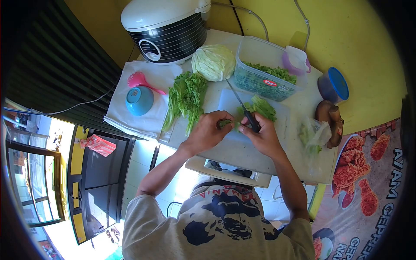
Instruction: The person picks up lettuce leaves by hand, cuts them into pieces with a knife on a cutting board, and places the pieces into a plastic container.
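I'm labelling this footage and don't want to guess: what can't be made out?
All in the head view:
Green piece: mostly covered by the left hand.
Rice cooker: inside hidden by its closed lid; panel lettering too small.
Blue bowl: inside hidden, turned upside down.
Poster: cut off by the dark edge.

Knife [246, 114]: metal blade [236, 96], matt handle [251, 121]. Tub [253, 79]: smooth plastic.

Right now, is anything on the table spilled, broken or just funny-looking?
I can't see anything spilled or broken. One slightly funny thing: the blue bowl is upside down, its base showing, on the white cloth beside the pink ladle. Maybe that's on purpose.
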{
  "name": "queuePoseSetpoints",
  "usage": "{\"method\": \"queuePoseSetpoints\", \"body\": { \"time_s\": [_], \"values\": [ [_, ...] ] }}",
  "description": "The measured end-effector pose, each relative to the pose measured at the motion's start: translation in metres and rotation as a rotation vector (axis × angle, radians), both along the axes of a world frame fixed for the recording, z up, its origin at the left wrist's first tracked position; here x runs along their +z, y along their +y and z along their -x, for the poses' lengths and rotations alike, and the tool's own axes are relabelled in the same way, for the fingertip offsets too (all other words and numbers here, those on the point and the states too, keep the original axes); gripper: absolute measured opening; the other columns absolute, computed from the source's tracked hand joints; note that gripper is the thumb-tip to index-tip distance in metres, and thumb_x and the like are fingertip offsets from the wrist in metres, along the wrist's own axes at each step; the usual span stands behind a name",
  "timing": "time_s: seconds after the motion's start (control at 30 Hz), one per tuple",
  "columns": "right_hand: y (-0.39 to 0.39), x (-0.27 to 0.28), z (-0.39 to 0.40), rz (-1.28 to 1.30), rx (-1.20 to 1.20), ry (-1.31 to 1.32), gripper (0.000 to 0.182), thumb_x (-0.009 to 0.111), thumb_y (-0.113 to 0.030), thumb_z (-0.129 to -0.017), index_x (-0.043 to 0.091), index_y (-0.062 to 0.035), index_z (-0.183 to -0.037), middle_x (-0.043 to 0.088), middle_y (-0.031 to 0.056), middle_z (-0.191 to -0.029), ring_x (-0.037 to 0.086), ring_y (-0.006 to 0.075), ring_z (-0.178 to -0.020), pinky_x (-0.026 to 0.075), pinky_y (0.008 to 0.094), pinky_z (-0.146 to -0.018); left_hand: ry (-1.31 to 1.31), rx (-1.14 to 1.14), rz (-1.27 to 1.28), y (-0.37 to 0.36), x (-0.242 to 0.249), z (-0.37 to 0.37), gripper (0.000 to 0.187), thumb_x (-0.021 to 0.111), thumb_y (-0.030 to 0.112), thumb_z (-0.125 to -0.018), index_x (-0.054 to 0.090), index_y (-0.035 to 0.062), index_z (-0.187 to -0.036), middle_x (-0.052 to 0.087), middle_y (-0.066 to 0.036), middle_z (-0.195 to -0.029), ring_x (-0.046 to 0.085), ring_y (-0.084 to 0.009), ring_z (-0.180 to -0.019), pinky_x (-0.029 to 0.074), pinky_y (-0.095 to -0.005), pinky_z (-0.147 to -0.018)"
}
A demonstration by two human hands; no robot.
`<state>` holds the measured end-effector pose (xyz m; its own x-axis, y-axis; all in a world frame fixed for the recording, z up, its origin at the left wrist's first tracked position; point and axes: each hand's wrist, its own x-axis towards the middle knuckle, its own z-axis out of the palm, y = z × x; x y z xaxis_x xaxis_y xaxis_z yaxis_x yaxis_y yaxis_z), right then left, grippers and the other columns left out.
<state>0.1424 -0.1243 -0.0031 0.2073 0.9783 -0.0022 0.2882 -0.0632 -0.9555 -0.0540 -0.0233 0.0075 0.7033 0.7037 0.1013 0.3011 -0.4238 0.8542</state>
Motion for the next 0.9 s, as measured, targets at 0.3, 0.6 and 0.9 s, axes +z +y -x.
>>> {"method": "queuePoseSetpoints", "body": {
  "time_s": [0.3,0.6,0.9],
  "values": [
    [0.006,-0.005,0.009,-0.228,-0.128,-0.258,0.02,0.073,-0.006,-0.095,0.064,0.0001,-0.112,0.067,0.0138,-0.097,0.067,0.0263,-0.084,0.053,0.0365,-0.077,0.048,0.069,-0.181,0.011,-0.009,-0.012,0.019,0.077,0.017,-0.09,0.073,0.0002,-0.1,0.068,-0.015,-0.071,0.068,-0.0255,-0.062,0.053,-0.0389,-0.061],
    [-0.063,0.006,0.03,-0.134,-0.057,-0.466,0.051,0.056,-0.003,-0.103,0.045,-0.0052,-0.153,0.06,0.0196,-0.096,0.065,0.0356,-0.078,0.053,0.0459,-0.07,0.077,0.227,-0.261,0.007,-0.018,-0.016,0.017,0.075,0.013,-0.089,0.065,0.0029,-0.098,0.063,-0.015,-0.062,0.066,-0.0332,-0.055,0.052,-0.0434,-0.056],
    [-0.091,0.003,0.037,0.073,0.034,-0.58,0.062,0.055,0.005,-0.099,0.042,-0.0066,-0.158,0.061,0.0177,-0.092,0.065,0.0318,-0.071,0.055,0.0423,-0.066,0.047,0.196,-0.205,0.008,-0.018,-0.014,0.018,0.076,0.01,-0.089,0.065,0.0005,-0.099,0.063,-0.015,-0.062,0.062,-0.0302,-0.05,0.048,-0.042,-0.053]
  ]
}}
